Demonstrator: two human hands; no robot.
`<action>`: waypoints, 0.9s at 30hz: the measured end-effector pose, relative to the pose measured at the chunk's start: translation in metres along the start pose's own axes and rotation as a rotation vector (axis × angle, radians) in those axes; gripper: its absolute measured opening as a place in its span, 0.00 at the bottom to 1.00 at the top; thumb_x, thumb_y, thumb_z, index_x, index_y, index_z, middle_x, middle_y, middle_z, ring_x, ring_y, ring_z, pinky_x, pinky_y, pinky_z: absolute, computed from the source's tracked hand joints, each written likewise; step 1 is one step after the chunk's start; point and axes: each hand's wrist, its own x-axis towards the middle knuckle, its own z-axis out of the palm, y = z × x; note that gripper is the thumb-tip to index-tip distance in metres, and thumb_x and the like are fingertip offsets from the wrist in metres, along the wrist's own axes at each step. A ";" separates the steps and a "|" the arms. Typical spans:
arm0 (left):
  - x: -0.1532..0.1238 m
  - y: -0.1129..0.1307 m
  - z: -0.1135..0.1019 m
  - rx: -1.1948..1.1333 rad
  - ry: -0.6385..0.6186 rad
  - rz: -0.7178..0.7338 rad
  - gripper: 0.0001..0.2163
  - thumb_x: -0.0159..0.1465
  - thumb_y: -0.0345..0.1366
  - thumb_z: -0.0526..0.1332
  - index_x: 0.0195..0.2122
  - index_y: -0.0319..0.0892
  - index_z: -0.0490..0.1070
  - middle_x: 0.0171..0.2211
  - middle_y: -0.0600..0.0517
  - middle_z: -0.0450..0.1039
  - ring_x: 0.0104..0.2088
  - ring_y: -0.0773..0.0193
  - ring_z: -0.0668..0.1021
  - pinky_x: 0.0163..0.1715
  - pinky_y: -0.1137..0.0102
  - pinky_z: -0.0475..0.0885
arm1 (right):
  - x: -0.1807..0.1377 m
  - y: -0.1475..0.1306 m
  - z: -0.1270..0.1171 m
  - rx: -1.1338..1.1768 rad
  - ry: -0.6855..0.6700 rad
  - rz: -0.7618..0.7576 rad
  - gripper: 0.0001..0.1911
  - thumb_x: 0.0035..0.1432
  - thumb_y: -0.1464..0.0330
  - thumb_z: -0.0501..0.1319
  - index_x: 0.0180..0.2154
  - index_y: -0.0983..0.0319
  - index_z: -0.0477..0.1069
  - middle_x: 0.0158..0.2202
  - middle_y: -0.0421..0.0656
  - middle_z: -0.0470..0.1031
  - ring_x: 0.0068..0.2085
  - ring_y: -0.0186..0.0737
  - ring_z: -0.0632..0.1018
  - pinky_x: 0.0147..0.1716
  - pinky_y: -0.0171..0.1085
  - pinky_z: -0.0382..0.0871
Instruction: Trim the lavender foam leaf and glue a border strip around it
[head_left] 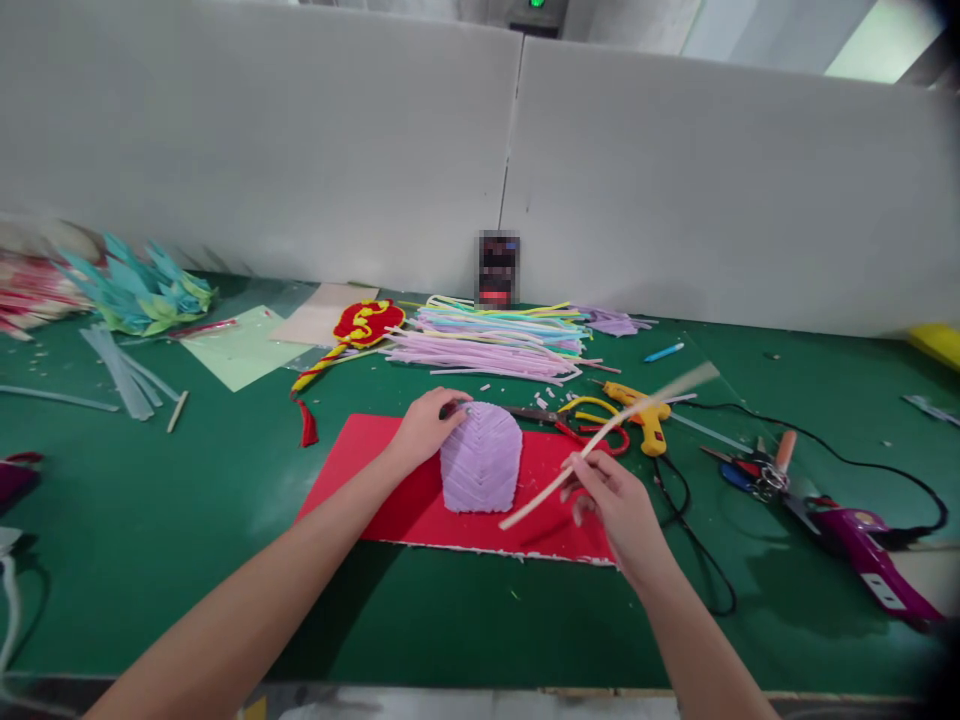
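A lilac petal-shaped piece (pixel 481 460) with a herringbone of ridges, looking like flattened pipe cleaners, lies on a red board (pixel 559 500). My left hand (pixel 433 428) grips its upper left edge, thumb and fingers closed there. Off to the right, my right hand (pixel 606 490) pinches a long cream pipe cleaner (pixel 541 494) between thumb and fingers. This strip slants up to the right above the board, and its far end is blurred. Scissors (pixel 577 418) with red and yellow handles lie just behind the board. The undersides of my left fingers are hidden.
Pipe cleaners (pixel 495 345) are heaped behind the board. A yellow glue gun (pixel 646 415) and its black cord lie right, near keys (pixel 769 475) and a purple corded tool (pixel 870 555). A red-yellow fan-shaped ornament (pixel 367 323) sits back left. Grey panels (pixel 675 190) border the table.
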 end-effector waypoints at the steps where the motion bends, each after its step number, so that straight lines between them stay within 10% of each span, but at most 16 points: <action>1: -0.001 0.002 -0.003 0.008 0.015 0.014 0.11 0.59 0.32 0.56 0.42 0.43 0.72 0.38 0.50 0.70 0.41 0.61 0.73 0.45 0.66 0.67 | -0.003 0.000 0.008 0.050 -0.017 0.035 0.16 0.49 0.55 0.64 0.29 0.62 0.70 0.24 0.41 0.72 0.25 0.37 0.75 0.15 0.30 0.66; 16: -0.079 0.054 -0.013 0.276 -0.272 0.370 0.09 0.66 0.34 0.52 0.35 0.41 0.70 0.32 0.51 0.74 0.35 0.63 0.74 0.36 0.68 0.68 | -0.019 0.017 0.042 0.165 0.173 0.116 0.16 0.48 0.58 0.66 0.33 0.63 0.71 0.32 0.45 0.78 0.35 0.44 0.80 0.28 0.36 0.77; 21: -0.088 0.045 -0.008 0.298 -0.196 0.408 0.12 0.67 0.32 0.48 0.34 0.40 0.70 0.30 0.50 0.73 0.32 0.64 0.73 0.35 0.67 0.69 | -0.024 0.016 0.034 -0.085 0.110 0.168 0.19 0.50 0.53 0.62 0.27 0.63 0.70 0.22 0.43 0.74 0.21 0.38 0.75 0.14 0.32 0.68; 27: -0.095 0.042 -0.008 0.330 -0.291 0.417 0.10 0.66 0.29 0.49 0.38 0.41 0.69 0.32 0.50 0.72 0.32 0.61 0.72 0.34 0.66 0.67 | -0.031 0.011 0.024 -0.788 0.137 -0.465 0.08 0.56 0.61 0.61 0.36 0.57 0.74 0.32 0.44 0.74 0.29 0.37 0.76 0.27 0.34 0.71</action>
